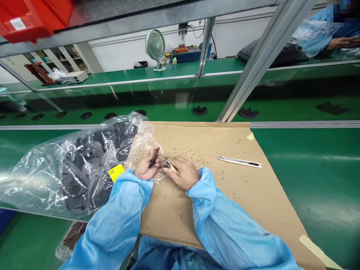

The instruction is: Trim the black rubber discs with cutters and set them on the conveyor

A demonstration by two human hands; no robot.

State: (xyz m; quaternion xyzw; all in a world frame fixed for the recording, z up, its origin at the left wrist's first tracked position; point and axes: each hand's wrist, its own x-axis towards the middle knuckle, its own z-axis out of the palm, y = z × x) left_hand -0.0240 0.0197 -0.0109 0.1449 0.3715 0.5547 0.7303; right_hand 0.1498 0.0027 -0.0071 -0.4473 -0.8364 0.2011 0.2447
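My left hand pinches a small flat black plastic part, held tilted up above the cardboard sheet. Close beside it, my right hand is closed around a small hand tool with a pale handle and a shiny metal end. The fingers cover much of this tool, so its exact kind is unclear. Its metal end points towards the black part; whether they touch I cannot tell. Left of my hands lies a clear plastic bag full of dark rounded parts, its open edge reaching near my left hand.
A utility knife rests on the cardboard, right of my hands, among scattered black crumbs. Behind the metal frame, curved black parts lie spaced along a green conveyor belt. Another person's hand shows at upper right.
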